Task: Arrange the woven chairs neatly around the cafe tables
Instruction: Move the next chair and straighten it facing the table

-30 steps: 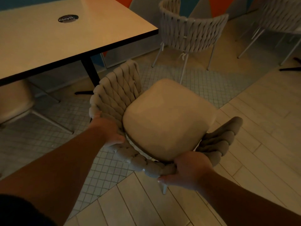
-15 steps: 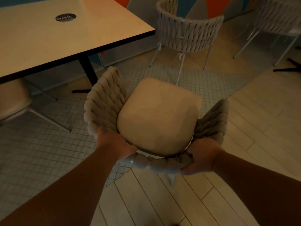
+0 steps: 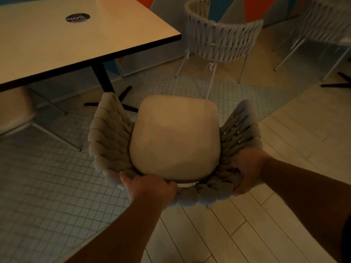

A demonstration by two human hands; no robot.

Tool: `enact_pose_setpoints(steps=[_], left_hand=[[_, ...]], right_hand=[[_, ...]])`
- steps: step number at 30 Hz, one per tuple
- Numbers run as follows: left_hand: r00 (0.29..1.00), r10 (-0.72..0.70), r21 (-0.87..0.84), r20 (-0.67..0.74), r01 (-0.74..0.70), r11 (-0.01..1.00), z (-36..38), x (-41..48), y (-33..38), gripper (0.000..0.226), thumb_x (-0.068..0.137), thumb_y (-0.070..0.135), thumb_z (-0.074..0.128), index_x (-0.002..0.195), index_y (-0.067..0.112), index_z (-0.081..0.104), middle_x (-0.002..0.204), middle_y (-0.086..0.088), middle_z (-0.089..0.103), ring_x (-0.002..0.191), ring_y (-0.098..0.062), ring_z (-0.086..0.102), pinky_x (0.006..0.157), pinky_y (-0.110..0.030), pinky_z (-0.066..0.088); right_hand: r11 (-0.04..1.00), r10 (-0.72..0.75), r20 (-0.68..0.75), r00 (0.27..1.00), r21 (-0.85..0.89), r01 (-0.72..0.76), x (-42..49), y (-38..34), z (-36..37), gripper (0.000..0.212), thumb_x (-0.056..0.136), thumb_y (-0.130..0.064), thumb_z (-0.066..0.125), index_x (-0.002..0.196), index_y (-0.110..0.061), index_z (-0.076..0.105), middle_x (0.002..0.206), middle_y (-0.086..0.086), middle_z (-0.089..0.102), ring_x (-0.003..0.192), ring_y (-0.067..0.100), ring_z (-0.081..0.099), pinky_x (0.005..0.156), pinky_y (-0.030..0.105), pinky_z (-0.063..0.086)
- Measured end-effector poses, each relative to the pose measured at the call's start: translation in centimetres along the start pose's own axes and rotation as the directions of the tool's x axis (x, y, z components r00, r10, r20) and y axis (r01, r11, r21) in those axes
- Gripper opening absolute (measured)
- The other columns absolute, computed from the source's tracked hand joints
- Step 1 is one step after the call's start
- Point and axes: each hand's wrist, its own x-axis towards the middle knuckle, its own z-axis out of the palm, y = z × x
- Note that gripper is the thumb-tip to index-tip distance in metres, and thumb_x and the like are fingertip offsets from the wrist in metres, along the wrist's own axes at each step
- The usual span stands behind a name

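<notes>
Both our hands clamped on curved back rim of grey woven rope chair with beige cushion (image 3: 174, 137): left hand (image 3: 150, 188), right hand (image 3: 248, 168). Chair near corner of pale rectangular cafe table (image 3: 57, 40). Step: repositioning. Next, likely: slide toward table edge, square up.

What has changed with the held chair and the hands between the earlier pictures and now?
The chair has turned clockwise, its seat now facing squarely away from the person. The left hand slid rightward along the backrest. Both hands, right hand included, stayed gripping it. The table stayed put.
</notes>
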Motion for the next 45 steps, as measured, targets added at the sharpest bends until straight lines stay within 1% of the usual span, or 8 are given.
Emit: enact_pose_setpoints(steps=[7,12,15,17,19,21,26,45], left_hand=[[0.999,-0.020,-0.034,0.047,0.021,0.999,-0.7,0.1,-0.1,0.078,0.074,0.073,0.010,0.065,0.025,0.070,0.064,0.010,0.063,0.085,-0.020,0.059,0.107,-0.069,0.002],[0.999,0.035,-0.316,-0.023,-0.040,0.948,-1.0,0.6,-1.5,0.071,0.070,0.073,0.022,0.107,0.034,0.068,0.110,0.007,0.068,0.113,-0.023,0.058,0.112,-0.056,0.022],[0.969,-0.062,-0.547,-0.240,-0.082,0.833,-1.8,2.4,-4.9,0.073,0.077,0.068,0.049,0.139,0.030,0.054,0.145,-0.005,0.051,0.135,-0.031,0.042,0.110,-0.051,0.038],[0.914,-0.246,-0.570,-0.322,0.020,0.821,-2.5,4.5,-8.2,0.077,0.080,0.058,0.063,0.147,0.025,0.044,0.154,-0.012,0.038,0.143,-0.038,0.030,0.111,-0.057,0.035],[0.888,-0.417,-0.678,-0.193,0.187,0.711,-3.3,7.2,-11.5,0.085,0.082,0.047,0.071,0.154,0.019,0.033,0.157,-0.019,0.031,0.141,-0.046,0.030,0.108,-0.061,0.036],[0.880,-0.475,-0.784,-0.020,0.281,0.553,-3.8,9.9,-13.9,0.087,0.084,0.037,0.074,0.154,0.014,0.027,0.152,-0.026,0.036,0.134,-0.049,0.040,0.107,-0.061,0.041],[0.917,-0.395,-0.953,0.056,0.167,0.254,-2.7,12.1,-14.4,0.066,0.090,0.016,0.067,0.149,0.017,0.038,0.137,-0.019,0.054,0.118,-0.044,0.056,0.098,-0.057,0.051],[0.843,-0.535,-0.980,0.058,0.149,0.128,0.8,7.2,-11.9,0.054,0.086,0.010,0.066,0.137,0.010,0.047,0.122,-0.020,0.061,0.104,-0.042,0.062,0.088,-0.057,0.055]], right_hand=[[0.999,0.022,-0.078,0.997,-0.037,-0.025,-0.4,0.5,0.9,0.087,0.037,-0.109,0.038,0.077,-0.035,0.060,0.074,-0.018,0.056,0.079,0.009,0.053,0.086,0.031,0.048],[0.921,0.211,-0.265,0.941,0.378,-0.100,-3.0,-0.3,3.0,0.129,0.039,-0.111,0.042,0.142,-0.034,0.057,0.149,-0.003,0.046,0.146,0.028,0.028,0.119,0.051,0.029],[0.544,0.627,-0.396,0.671,0.839,-0.013,-3.3,-2.3,4.1,0.106,0.059,-0.085,0.069,0.148,-0.031,0.049,0.147,-0.001,0.046,0.141,0.026,0.037,0.112,0.051,0.038],[0.131,0.847,-0.181,0.499,0.982,0.134,-2.3,-4.0,4.1,0.084,0.071,-0.056,0.084,0.143,-0.031,0.048,0.137,-0.003,0.054,0.128,0.031,0.054,0.096,0.047,0.052],[-0.344,0.843,0.195,0.501,0.912,0.224,-0.9,-5.2,4.4,0.076,0.084,-0.024,0.083,0.147,-0.027,0.040,0.142,0.008,0.054,0.123,0.040,0.058,0.088,0.049,0.054],[-0.498,0.802,0.341,0.490,0.834,0.236,0.5,-5.9,5.0,0.058,0.090,-0.005,0.072,0.140,-0.020,0.046,0.133,0.018,0.060,0.105,0.045,0.064,0.077,0.057,0.058],[-0.460,0.856,0.376,0.355,0.866,0.194,1.9,-6.4,5.4,0.052,0.088,-0.010,0.063,0.135,-0.028,0.051,0.117,0.014,0.064,0.092,0.045,0.065,0.076,0.065,0.058],[-0.237,0.893,0.250,0.376,0.968,-0.080,3.4,-0.6,3.5,0.050,0.080,-0.019,0.068,0.128,-0.026,0.053,0.104,0.011,0.060,0.087,0.039,0.062,0.075,0.059,0.061]])
